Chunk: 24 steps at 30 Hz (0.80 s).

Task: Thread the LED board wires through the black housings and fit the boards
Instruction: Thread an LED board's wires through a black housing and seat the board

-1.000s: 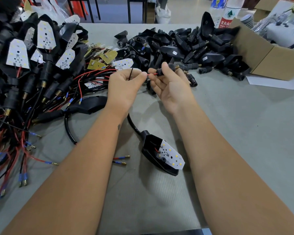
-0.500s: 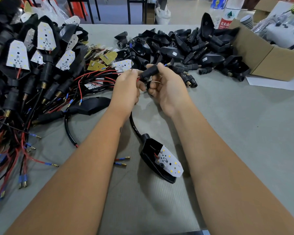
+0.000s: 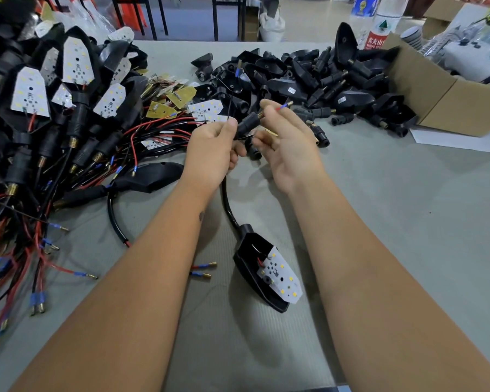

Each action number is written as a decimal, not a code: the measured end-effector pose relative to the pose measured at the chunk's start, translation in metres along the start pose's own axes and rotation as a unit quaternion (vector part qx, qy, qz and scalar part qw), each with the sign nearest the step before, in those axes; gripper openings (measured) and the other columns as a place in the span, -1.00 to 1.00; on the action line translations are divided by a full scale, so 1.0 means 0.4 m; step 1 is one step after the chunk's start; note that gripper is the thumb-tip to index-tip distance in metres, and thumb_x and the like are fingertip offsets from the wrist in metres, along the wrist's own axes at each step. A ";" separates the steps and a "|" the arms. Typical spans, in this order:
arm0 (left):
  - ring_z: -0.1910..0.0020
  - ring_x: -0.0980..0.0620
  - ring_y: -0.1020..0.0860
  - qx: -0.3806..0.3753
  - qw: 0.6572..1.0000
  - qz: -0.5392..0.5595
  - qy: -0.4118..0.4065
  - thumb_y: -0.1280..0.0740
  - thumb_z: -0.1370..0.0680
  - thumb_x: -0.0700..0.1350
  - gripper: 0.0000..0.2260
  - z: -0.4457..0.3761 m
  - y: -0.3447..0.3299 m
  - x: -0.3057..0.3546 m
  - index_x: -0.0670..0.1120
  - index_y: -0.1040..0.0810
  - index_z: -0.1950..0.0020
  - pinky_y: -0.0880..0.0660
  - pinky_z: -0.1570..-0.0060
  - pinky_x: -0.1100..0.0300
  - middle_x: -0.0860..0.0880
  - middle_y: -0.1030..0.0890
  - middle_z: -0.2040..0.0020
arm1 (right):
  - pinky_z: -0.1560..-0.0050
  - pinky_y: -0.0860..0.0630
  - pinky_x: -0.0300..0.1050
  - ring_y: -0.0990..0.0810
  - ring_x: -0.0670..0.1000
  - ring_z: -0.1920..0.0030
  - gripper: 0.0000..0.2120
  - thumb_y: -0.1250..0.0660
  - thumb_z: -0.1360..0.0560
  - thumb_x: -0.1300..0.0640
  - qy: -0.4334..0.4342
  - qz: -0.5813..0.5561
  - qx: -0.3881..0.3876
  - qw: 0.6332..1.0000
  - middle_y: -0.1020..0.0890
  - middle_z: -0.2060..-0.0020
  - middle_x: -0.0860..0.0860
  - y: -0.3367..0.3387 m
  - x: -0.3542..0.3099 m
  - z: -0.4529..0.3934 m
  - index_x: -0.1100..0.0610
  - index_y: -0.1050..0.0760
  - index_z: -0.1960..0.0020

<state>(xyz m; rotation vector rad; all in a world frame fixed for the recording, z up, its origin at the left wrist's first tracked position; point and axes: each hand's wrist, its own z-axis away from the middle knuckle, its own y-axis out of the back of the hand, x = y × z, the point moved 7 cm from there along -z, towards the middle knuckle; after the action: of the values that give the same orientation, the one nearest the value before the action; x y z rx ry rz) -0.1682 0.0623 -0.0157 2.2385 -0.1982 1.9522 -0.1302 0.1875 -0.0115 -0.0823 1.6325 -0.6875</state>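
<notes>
The left hand (image 3: 214, 149) grips a black stem (image 3: 248, 125); the right hand (image 3: 287, 142) pinches the red wire (image 3: 280, 108) emerging from it.

One head cam, no second view to overlap.
It looks forward and down from close above the grey matte worktable (image 3: 379, 222), forearms reaching in from the bottom edge.

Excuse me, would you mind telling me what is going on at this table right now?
A person is assembling LED lamps. The left hand grips a black threaded stem, while the right hand pinches the red wire emerging from its brass end. A black tube runs down to a black housing with its LED board not fully seated. Finished units lie left, empty housings behind.
</notes>
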 end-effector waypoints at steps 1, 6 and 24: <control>0.55 0.14 -0.37 0.001 1.000 0.004 0.002 -0.15 -0.69 -0.05 -0.68 0.000 0.001 -0.001 -0.10 -0.49 0.23 -0.30 0.53 0.31 0.02 -0.53 0.48 | 0.21 -0.52 -0.23 -0.48 -0.04 0.32 -0.89 -0.28 -0.59 0.23 0.009 0.026 -0.018 0.999 -0.49 0.30 0.01 -0.011 0.000 0.004 0.11 -0.57 -0.03; 0.52 0.08 -0.50 0.001 0.999 0.044 0.019 -0.16 -0.68 -0.10 -0.70 0.003 -0.001 0.000 -0.13 -0.57 0.17 -0.47 0.44 0.22 -0.04 -0.59 0.45 | 0.30 -0.51 -0.25 -0.49 -0.05 0.38 -0.89 -0.25 -0.61 0.22 0.022 0.057 0.002 0.998 -0.54 0.30 0.04 -0.012 -0.001 0.006 0.15 -0.54 0.05; 0.28 0.10 -0.62 0.100 0.991 0.062 -0.065 -0.20 -0.64 -0.26 -0.81 -0.005 0.064 0.029 -0.03 -0.56 -0.05 -0.61 0.11 0.11 0.03 -0.61 0.29 | 0.31 -0.43 -0.22 -0.41 -0.04 0.39 -0.82 -0.23 -0.60 0.31 0.034 0.078 0.042 0.995 -0.46 0.29 0.05 0.015 0.010 -0.005 0.16 -0.58 0.08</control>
<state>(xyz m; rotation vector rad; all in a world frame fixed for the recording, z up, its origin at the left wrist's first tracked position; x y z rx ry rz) -0.1737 0.0376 -0.0030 2.5428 -0.1672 1.9661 -0.1309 0.1913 -0.0177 0.1294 1.6540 -0.6438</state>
